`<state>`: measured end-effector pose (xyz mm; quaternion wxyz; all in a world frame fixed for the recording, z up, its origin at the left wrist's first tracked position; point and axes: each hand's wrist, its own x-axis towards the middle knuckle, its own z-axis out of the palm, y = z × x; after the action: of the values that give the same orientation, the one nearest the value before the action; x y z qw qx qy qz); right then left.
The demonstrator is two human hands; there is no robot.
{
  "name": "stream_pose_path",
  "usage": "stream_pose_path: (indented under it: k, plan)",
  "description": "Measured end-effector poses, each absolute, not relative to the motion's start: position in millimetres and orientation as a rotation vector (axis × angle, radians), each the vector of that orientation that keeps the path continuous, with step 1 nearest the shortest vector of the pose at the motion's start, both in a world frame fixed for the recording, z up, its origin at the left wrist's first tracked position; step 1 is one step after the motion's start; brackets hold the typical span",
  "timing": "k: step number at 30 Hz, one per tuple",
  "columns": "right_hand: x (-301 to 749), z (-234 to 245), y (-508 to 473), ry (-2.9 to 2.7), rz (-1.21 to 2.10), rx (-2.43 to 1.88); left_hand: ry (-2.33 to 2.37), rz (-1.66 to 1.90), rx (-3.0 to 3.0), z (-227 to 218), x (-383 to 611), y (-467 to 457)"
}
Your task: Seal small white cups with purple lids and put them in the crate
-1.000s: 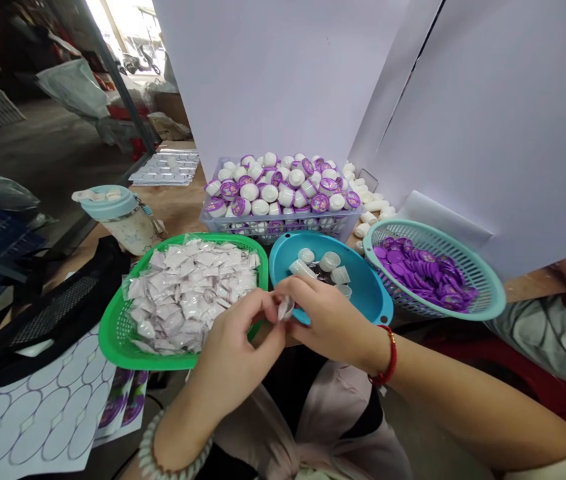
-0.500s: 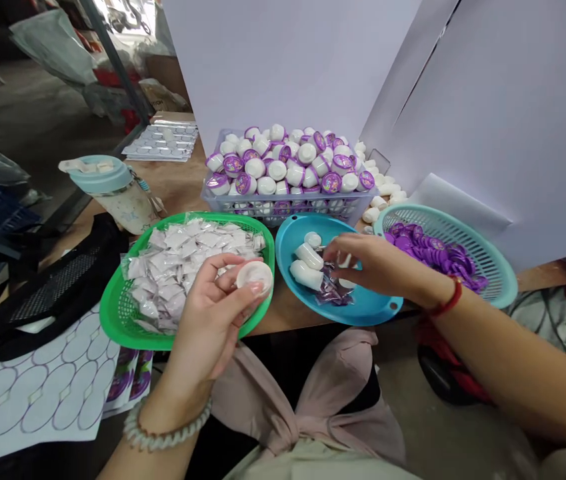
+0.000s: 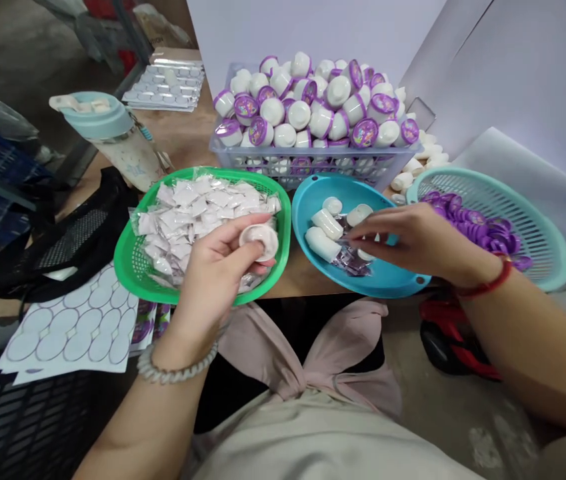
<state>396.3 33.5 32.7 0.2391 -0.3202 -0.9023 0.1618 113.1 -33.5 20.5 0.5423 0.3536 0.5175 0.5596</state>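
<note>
My left hand [image 3: 217, 267] is closed around a small white plastic cup [image 3: 259, 241], its open mouth facing up and the thumb pressed inside. It hovers over the right side of a green basket [image 3: 121, 257] full of small white packets in clear wrap [image 3: 203, 210]. Over a blue basket [image 3: 307, 190], my right hand [image 3: 413, 240] has its fingertips drawn together at some small dark purple packets [image 3: 355, 263]. Whether a packet is between them I cannot make out. Several white cups [image 3: 323, 245] lie beside those packets in the blue basket.
Behind stands a clear plastic crate [image 3: 307, 160] heaped with white cups with purple lids. A pale teal basket [image 3: 557, 247] at right holds purple lids [image 3: 493, 233]. Loose white cups [image 3: 433, 153] lie behind it. At left are a tumbler [image 3: 123, 143], a black mesh bag [image 3: 67, 233] and printed sheets [image 3: 77, 333].
The view has tipped downward, so the baskets sit higher. My left thumb has moved from the cup's rim into its mouth. My right hand's fingers have straightened and come together at the purple packets.
</note>
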Motion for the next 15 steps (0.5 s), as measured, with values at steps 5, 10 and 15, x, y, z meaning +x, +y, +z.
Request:
stream_pose_path:
  k: [5, 10, 15]
  plan:
    - [341, 41, -3, -2.004, 0.508, -0.705, 1.226, 1.059, 1.069, 23, 120, -29]
    - [321, 22, -3, -2.223, 0.031, -0.536, 1.056, 0.904, 0.925, 28, 124, -36]
    - [331, 25, -6, -2.354, 0.065, -0.558, 0.887, 0.896, 0.810, 24, 124, -41]
